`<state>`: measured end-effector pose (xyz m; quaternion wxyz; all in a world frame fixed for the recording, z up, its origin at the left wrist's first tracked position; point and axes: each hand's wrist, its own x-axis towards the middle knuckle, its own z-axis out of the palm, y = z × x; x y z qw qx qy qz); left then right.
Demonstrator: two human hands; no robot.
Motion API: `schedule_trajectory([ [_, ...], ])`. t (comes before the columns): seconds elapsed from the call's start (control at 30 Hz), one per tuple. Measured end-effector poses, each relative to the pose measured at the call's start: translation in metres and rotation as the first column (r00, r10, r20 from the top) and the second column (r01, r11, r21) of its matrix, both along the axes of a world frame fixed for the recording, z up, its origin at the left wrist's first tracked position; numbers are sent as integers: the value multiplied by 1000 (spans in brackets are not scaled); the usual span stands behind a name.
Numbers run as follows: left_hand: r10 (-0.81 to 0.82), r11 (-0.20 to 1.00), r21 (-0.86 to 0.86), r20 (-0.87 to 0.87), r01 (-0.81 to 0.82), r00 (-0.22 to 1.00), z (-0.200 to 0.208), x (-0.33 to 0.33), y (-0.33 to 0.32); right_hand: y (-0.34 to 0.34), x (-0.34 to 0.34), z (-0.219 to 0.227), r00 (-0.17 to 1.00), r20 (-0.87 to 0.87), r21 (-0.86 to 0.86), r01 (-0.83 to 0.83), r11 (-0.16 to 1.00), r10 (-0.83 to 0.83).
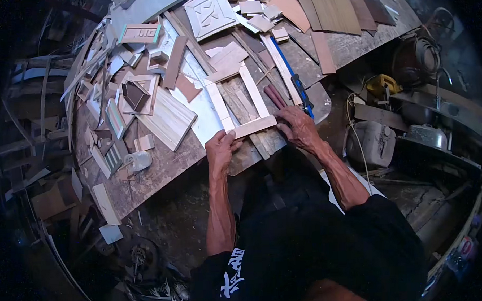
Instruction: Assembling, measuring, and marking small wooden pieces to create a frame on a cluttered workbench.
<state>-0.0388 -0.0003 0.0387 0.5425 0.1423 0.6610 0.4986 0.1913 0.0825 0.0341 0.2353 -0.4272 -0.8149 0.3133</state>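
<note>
A small rectangular wooden frame of pale strips lies at the near edge of the workbench. Its near rail runs between my two hands. At the near left corner my left hand is closed, with the thumb on top and the fingers curled at the rail's end. My right hand grips the rail's right end with bent fingers; part of the contact is hidden. Just beyond that hand lie two reddish-brown handles, their working ends hidden. A blue and black long tool rests to their right.
Wood offcuts and small frames crowd the bench on the left. A carved white panel and veneer sheets lie at the back. A grey jerrycan, a yellow container and a metal sink stand to the right.
</note>
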Motion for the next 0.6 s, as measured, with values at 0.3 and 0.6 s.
schedule_trajectory([
  [0.3, -37, 999, -30, 4, 37, 999, 10, 1, 2, 2, -8, -9, 999, -20, -21, 33, 999, -33],
  [0.6, -77, 995, -62, 69, 82, 995, 9, -7, 5, -5, -9, -4, 998, -48, -143, 32, 989, -39],
])
